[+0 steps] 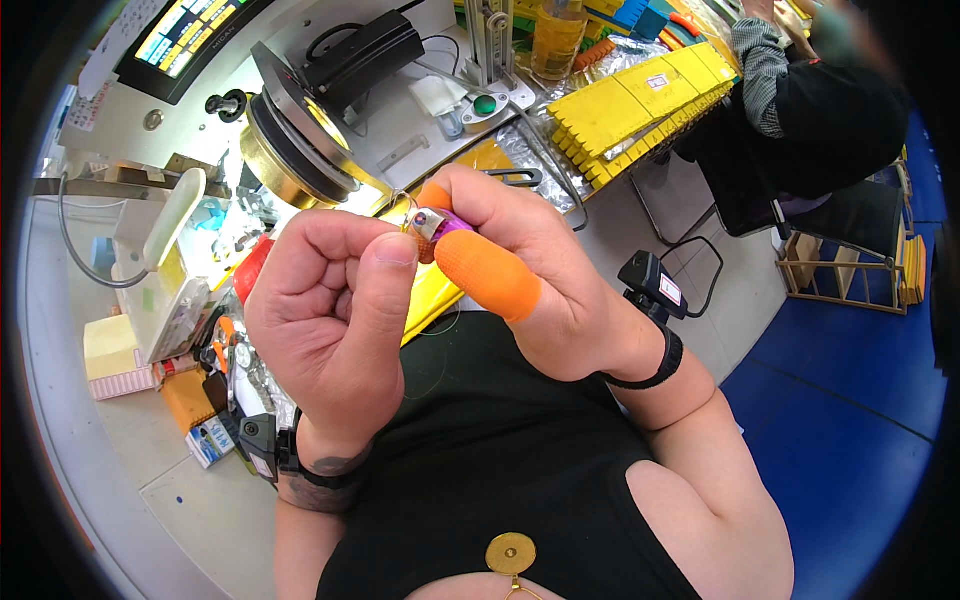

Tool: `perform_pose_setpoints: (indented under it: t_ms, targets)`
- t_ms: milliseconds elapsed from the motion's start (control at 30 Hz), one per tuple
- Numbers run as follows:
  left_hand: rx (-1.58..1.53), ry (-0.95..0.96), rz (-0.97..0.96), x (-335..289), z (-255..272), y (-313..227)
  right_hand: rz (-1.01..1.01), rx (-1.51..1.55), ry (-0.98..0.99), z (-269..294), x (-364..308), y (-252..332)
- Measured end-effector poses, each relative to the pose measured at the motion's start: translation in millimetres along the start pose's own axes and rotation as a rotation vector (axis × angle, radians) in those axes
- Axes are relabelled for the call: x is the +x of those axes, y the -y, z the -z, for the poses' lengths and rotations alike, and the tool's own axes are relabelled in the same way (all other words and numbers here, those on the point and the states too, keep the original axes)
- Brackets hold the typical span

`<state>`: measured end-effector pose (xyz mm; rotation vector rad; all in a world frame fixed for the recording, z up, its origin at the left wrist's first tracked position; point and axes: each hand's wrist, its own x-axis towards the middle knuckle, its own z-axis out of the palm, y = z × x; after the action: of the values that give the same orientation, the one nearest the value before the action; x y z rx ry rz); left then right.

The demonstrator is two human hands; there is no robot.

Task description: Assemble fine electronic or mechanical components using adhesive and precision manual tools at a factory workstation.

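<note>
Close together in front of my chest, both hands work at one small spot. My right hand (545, 275) wears orange finger cots on thumb and forefinger. Between them it grips a small part with a silver end and a purple body (432, 222); the fingers hide most of it. My left hand (340, 310) is closed, thumb pressed to forefinger beside the silver end. A fine wire (407, 203) shows at those fingertips, and a thin strand curves down in front of my black top. Just below the hands lies a yellow strip (432, 296).
Beyond my hands stands a lit round machine with a brass ring (275, 155). A screen (185, 38) is at upper left, a green button (485, 105) behind. Stacked yellow toothed trays (640, 95) and an amber jar (558, 45) sit far right. Another person (835, 115) sits at upper right.
</note>
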<state>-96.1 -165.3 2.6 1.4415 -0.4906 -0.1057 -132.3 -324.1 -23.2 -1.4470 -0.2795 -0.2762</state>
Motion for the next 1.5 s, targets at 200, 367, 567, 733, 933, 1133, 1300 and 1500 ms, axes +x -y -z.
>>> perform_pose_setpoints:
  t_ms: [200, 367, 567, 733, 933, 1133, 1300, 1500]
  targets:
    - [0.057, -0.006, -0.014, -1, 1, 0, -0.021, 0.003, -0.004, 1, -1, 1]
    - [0.434, -0.058, -0.266, -1, 3, 4, 0.011, -0.079, -0.002, 4, 0, 3]
    - [0.69, -0.094, -0.446, 3, 3, 5, 0.089, -0.337, -0.066, 3, -1, 2]
    - [0.779, -0.072, -0.473, 4, 3, 2, 0.124, -0.497, -0.082, 3, -2, 3]
    - [0.79, -0.063, -0.472, 5, 2, 2, 0.095, -0.517, -0.082, 1, -2, 1]
    - [0.783, -0.061, -0.476, 6, 2, 2, 0.068, -0.527, -0.073, 2, -1, 2]
    - [0.796, -0.064, -0.471, 6, 1, 3, 0.049, -0.517, -0.063, 4, -1, 5]
    - [0.578, -0.083, -0.285, 1, 8, 10, -0.001, -0.462, -0.176, 23, 0, -13]
